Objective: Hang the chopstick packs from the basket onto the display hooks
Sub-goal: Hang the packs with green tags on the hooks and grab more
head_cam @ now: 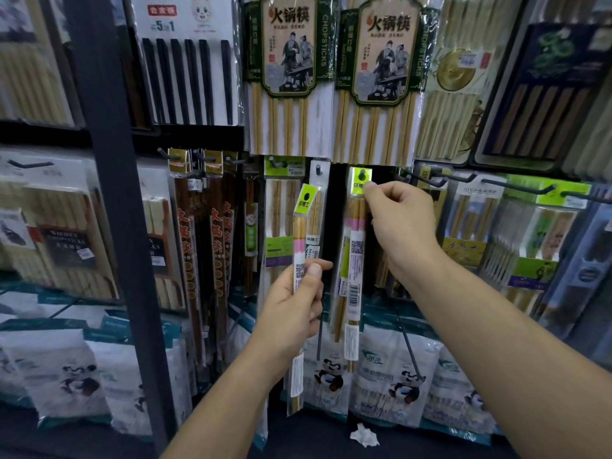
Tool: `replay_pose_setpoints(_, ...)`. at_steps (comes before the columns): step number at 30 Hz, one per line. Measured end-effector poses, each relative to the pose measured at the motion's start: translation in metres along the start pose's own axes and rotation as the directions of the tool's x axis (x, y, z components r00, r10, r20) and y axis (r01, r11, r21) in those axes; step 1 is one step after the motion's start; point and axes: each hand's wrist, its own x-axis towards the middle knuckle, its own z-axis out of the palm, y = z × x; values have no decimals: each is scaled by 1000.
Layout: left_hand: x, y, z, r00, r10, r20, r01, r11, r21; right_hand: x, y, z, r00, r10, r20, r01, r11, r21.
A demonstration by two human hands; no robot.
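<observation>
A narrow clear-wrapped pack of pale wooden chopsticks with a lime-green header card [356,253] is seen at the dark metal display hook [362,175], its long axis hanging straight down. The hook's tip appears to pass through the header's hole. The header's right edge is pinched between thumb and forefinger of the right hand [400,217].

A second matching pack [299,240] is held upright to the left and slightly lower, with its green header uppermost and its hole unthreaded. It is gripped round its middle by the left hand [291,313], with the thumb laid on its front, so the hole lies well above the grip. The right hand is judged the nearer to the hook, and the second pack would have to be carried up and to the right.

No basket is in view. Large hot-pot chopstick packs [284,61] are hung above, and panda-printed bags [390,376] are stacked below. A crumpled white paper scrap [364,435] lies near.
</observation>
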Motion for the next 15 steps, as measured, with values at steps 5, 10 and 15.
replay_pose_setpoints(5,-1,4,0,997,-51,-52,49,998,-50,-2,7,-3,999,-10,-30,9,999,-48)
replay_pose_setpoints(10,-2,2,2,999,34,-39,-31,997,67,-19,5,-8,998,-60,16,61,997,-42)
replay_pose_setpoints(15,-2,5,7,995,103,-5,-102,991,82,-38,2,-6,976,-61,210,75,995,-59)
